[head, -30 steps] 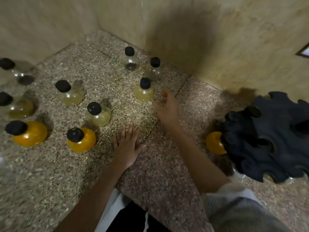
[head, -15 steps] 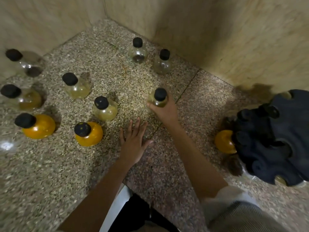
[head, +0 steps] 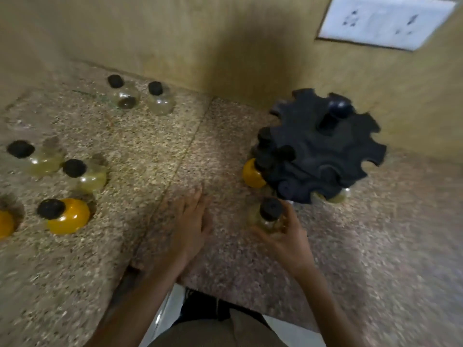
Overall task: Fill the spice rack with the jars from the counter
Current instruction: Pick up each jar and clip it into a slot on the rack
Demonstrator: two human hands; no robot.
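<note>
Your speckled granite counter [head: 375, 246] carries everything. Your left hand [head: 190, 221] lies flat on it, palm down. Left of that hand stand an orange-filled round glass jar with black cap [head: 67, 216], two pale yellow black-capped jars [head: 90, 177] [head: 42, 160], and beyond them two clear black-capped jars [head: 126, 96] [head: 160, 100] near the wall. Beyond your right hand [head: 285, 236] stands the black notched carousel spice rack [head: 320, 149].

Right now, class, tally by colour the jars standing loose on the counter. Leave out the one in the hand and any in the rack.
Orange jars: 2
Pale yellow jars: 2
Clear jars: 2
Total: 6
</note>
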